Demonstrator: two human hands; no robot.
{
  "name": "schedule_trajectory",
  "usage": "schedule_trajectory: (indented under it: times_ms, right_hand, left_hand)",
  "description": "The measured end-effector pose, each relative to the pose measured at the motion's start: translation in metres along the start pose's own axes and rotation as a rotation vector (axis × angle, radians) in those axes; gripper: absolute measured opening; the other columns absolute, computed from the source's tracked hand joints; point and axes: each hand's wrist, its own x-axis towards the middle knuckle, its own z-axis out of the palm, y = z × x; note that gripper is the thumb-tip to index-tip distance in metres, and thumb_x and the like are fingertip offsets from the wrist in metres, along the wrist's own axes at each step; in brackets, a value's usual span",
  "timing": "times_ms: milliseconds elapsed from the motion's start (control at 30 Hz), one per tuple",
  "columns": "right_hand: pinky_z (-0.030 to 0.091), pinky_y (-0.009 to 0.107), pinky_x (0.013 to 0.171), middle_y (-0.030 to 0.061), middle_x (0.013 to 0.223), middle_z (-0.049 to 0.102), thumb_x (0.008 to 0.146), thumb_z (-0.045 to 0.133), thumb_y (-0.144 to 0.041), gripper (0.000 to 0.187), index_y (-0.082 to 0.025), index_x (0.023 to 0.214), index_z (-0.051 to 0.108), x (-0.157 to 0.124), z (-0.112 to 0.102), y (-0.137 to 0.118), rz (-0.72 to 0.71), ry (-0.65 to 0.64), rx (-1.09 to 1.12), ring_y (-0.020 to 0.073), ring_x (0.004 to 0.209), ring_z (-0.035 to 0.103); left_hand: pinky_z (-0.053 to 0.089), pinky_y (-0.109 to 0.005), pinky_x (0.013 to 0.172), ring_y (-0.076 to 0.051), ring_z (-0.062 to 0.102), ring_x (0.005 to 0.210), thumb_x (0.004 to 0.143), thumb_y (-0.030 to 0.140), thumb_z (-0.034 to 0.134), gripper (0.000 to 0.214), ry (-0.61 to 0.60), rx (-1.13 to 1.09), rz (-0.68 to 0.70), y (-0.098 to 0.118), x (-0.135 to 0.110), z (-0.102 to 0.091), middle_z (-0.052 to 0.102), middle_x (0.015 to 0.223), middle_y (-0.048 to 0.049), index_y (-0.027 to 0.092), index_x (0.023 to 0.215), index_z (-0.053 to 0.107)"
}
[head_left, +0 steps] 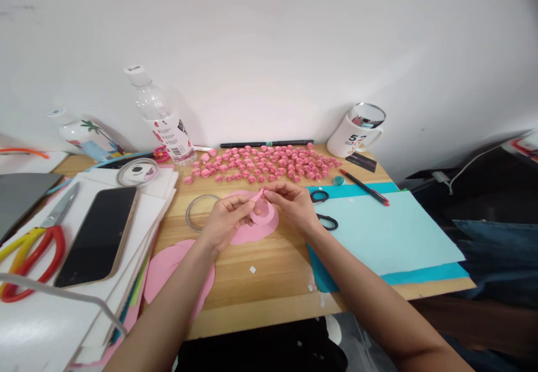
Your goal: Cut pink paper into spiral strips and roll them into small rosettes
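Between my two hands is a curled pink paper strip [268, 215], a spiral partly rolled at its upper end. My left hand [227, 218] pinches the strip's left side, and my right hand [292, 201] grips the rolled end between thumb and fingers. Beneath them lies a pink paper sheet [252, 235] with a rounded edge. More rounded pink paper pieces [168, 268] lie near my left forearm. Many small rolled pink paper roses [269, 162] spread across the back of the table. Black scissor handles [328, 222] show just right of my right hand; the blades are hidden.
Blue paper sheets [378, 232] cover the right side, with a pen [365, 188] on top. A mug [355, 131] and a bottle [163, 120] stand by the wall. At left are a phone [98, 235], red-yellow scissors [37, 249] and a tape roll [197, 215].
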Motion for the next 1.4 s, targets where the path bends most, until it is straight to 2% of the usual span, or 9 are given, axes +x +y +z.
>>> schedule_trajectory:
  times_ms: [300,467,733,833,1000,1233,1400]
  right_hand:
    - [0.048,0.026,0.062,-0.0015,0.066,0.066,0.056,0.079,-0.034,0.027,-0.021,0.071,0.062,0.001,-0.0015,0.0061,-0.028,-0.068,0.042,0.0126,0.062,0.061]
    - [0.048,0.026,0.064,-0.0005,0.069,0.067,0.054,0.08,-0.034,0.027,-0.02,0.069,0.063,0.0011,-0.0019,0.0053,-0.001,-0.085,0.05,0.0123,0.063,0.061]
    - [0.045,0.023,0.056,-0.0032,0.066,0.063,0.046,0.084,-0.027,0.031,-0.019,0.062,0.058,0.001,0.0007,0.0016,0.02,-0.05,0.09,0.0093,0.057,0.056]
    - [0.046,0.024,0.057,-0.0028,0.064,0.063,0.052,0.081,-0.03,0.027,-0.019,0.064,0.06,0.0008,0.0011,0.0006,0.023,-0.049,0.046,0.0101,0.057,0.057]
    - [0.049,0.027,0.067,0.0004,0.068,0.067,0.065,0.073,-0.035,0.021,-0.017,0.075,0.067,0.0004,0.001,-0.0008,0.0,-0.07,-0.046,0.0119,0.064,0.061]
    - [0.05,0.026,0.06,-0.0007,0.064,0.067,0.061,0.076,-0.032,0.022,-0.017,0.072,0.065,0.0003,0.0005,0.002,-0.001,-0.075,0.005,0.011,0.058,0.061]
    - [0.048,0.025,0.055,-0.0009,0.064,0.066,0.057,0.079,-0.032,0.026,-0.017,0.068,0.061,-0.0016,0.0017,0.0002,-0.033,-0.14,0.038,0.0108,0.053,0.059]
  left_hand:
    - [0.043,-0.022,0.047,-0.01,0.057,0.049,0.065,0.031,0.074,0.028,0.054,0.047,-0.031,0.0013,-0.0019,0.002,0.067,0.072,-0.0054,0.012,0.084,0.068]
    - [0.043,-0.022,0.049,-0.009,0.056,0.05,0.065,0.029,0.073,0.024,0.048,0.087,-0.016,0.0015,-0.0026,0.0031,0.068,0.071,-0.0044,0.013,0.084,0.07]
    - [0.043,-0.022,0.05,-0.008,0.054,0.05,0.063,0.027,0.074,0.024,0.013,0.118,0.0,0.0007,-0.0028,0.0023,0.068,0.07,-0.0035,0.014,0.083,0.069]
    - [0.043,-0.021,0.05,-0.008,0.055,0.05,0.065,0.026,0.073,0.024,0.016,0.12,0.009,0.0003,-0.0023,0.0018,0.068,0.071,-0.0033,0.014,0.084,0.069]
    - [0.042,-0.02,0.048,-0.009,0.057,0.051,0.065,0.025,0.073,0.027,0.054,0.082,0.041,-0.0016,0.0003,-0.0012,0.068,0.074,-0.0043,0.013,0.088,0.067]
    - [0.044,-0.02,0.049,-0.009,0.057,0.053,0.066,0.025,0.072,0.025,0.045,0.145,0.06,-0.0039,0.0001,-0.0012,0.069,0.076,-0.0046,0.014,0.089,0.068]
    - [0.045,-0.021,0.049,-0.009,0.056,0.052,0.065,0.028,0.072,0.022,0.053,0.256,0.115,-0.0006,-0.0026,0.0029,0.07,0.074,-0.0051,0.015,0.082,0.071]
